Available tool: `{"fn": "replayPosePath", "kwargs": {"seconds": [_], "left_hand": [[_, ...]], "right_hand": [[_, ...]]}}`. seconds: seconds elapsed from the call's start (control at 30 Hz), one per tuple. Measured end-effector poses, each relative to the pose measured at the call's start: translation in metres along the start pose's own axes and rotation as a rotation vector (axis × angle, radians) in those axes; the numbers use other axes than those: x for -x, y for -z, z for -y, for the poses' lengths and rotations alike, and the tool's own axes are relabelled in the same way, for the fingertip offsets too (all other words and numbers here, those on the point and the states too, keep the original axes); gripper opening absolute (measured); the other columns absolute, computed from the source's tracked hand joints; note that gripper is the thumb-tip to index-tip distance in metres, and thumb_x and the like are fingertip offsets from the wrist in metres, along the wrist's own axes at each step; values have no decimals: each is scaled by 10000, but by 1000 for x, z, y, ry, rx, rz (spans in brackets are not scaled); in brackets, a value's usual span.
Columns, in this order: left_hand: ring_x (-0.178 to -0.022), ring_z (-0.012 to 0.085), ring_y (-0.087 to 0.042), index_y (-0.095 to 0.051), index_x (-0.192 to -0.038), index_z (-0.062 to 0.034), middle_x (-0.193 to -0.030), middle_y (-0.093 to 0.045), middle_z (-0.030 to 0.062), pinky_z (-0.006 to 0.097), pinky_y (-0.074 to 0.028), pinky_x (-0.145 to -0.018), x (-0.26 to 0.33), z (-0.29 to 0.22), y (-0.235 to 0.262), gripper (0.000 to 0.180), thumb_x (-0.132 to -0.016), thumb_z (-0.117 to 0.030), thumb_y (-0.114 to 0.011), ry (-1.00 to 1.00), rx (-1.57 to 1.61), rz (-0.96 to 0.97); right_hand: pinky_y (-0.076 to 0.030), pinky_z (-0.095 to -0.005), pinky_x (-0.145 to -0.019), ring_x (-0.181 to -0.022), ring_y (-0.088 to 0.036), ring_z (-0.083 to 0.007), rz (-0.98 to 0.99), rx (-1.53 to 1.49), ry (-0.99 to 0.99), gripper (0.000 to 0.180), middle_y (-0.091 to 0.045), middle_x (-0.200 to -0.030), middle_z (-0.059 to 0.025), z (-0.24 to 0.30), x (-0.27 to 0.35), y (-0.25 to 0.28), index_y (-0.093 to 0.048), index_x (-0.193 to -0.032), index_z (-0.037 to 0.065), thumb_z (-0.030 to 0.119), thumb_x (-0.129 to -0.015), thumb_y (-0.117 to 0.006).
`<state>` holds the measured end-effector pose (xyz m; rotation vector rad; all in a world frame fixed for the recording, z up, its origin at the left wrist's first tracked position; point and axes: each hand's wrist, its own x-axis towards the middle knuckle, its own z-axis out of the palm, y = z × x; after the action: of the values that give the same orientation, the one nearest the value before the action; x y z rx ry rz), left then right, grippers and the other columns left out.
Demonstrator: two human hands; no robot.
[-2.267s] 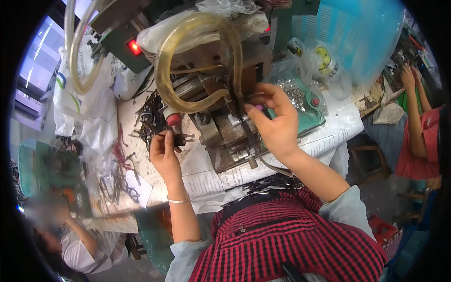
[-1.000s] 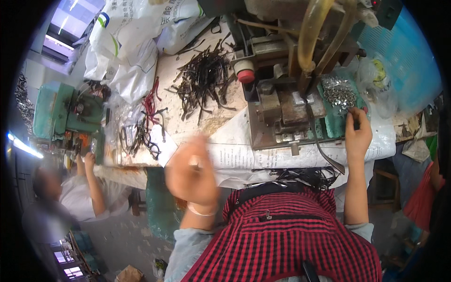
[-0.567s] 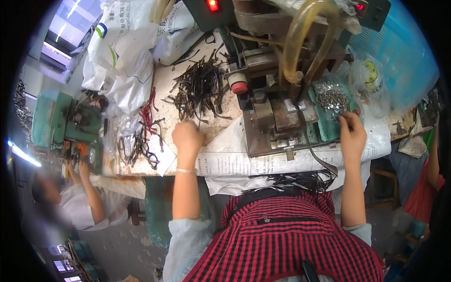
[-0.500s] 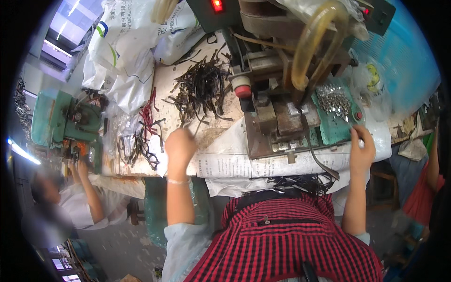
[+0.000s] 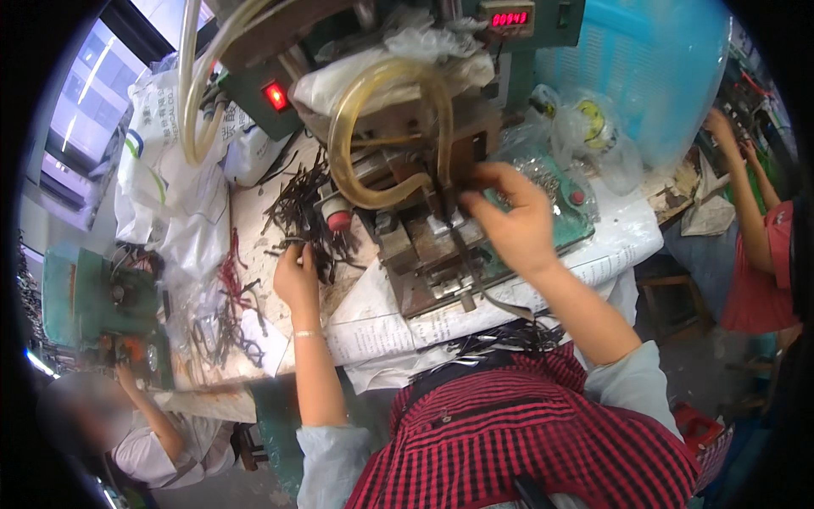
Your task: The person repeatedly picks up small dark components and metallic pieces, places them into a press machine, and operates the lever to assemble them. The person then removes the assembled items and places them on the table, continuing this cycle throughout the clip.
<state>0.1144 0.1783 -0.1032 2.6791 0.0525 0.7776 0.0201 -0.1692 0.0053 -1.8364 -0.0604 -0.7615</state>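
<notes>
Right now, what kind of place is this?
It looks like a small workshop or factory. There's a metal machine with a curved yellowish hose, a messy pile of thin dark pieces on the worktable, and another green machine off to the left.

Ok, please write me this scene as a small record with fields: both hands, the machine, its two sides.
Left hand: at a pile of thin dark strips; grip unclear
Right hand: beside a looped yellowish translucent hose; grip unclear
Dark metal machine: one long dark strip across its front
Machine's left: round red button
Machine's right: green tray, small shiny metal pieces
</notes>
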Motion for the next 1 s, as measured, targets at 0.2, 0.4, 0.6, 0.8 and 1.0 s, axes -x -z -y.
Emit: {"fn": "replayPosePath", "kwargs": {"seconds": [0.2,0.4,0.6,0.8,1.0], "left_hand": [[-746,81,-599,-642,-1007,23,-959,-719,69,216,-485,-642,30,-46,28,84,-1001,-55,-670,172,980,-87],[-794,223,-707,-647,-1016,27,-1000,-749,176,284,-592,-667,34,-149,116,123,-922,31,-725,-471,811,-365],[-664,196,-668,-724,-955,-49,-995,-751,147,276,-513,-544,57,-196,107,252,-752,-72,-872,-965,588,-181],[-558,122,-575,-702,-877,-85,-953,-745,105,248,-412,-471,43,-208,76,204,-762,-111,-868,-1102,587,-256],[-547,144,-570,-714,-942,-103,-960,-754,78,271,-418,-456,46,-204,72,264,-734,-68,-873,-1090,571,-252]], "right_hand": [[-524,-268,-904,-999,-686,-133,-58,-395,-203,423,-732,-1048,-98,-3,19,-17,-610,-1265,-34,-2,-868,-754],[-481,-299,-1009,-1109,-657,-159,70,-541,-296,542,-669,-1233,-131,32,21,-15,-505,-1389,-23,-47,-877,-683],[-442,-367,-1102,-1281,-577,-231,380,-320,-206,686,-560,-1440,-148,49,9,24,-417,-1504,-34,-47,-865,-667],[-541,-294,-852,-981,-669,-149,-174,-145,-155,436,-726,-1122,-107,-66,-13,73,-620,-1351,72,48,-921,-682],[-542,-365,-837,-909,-702,-300,-75,394,-180,167,-723,-972,-136,-103,45,84,-736,-994,37,57,-835,-690]]}}
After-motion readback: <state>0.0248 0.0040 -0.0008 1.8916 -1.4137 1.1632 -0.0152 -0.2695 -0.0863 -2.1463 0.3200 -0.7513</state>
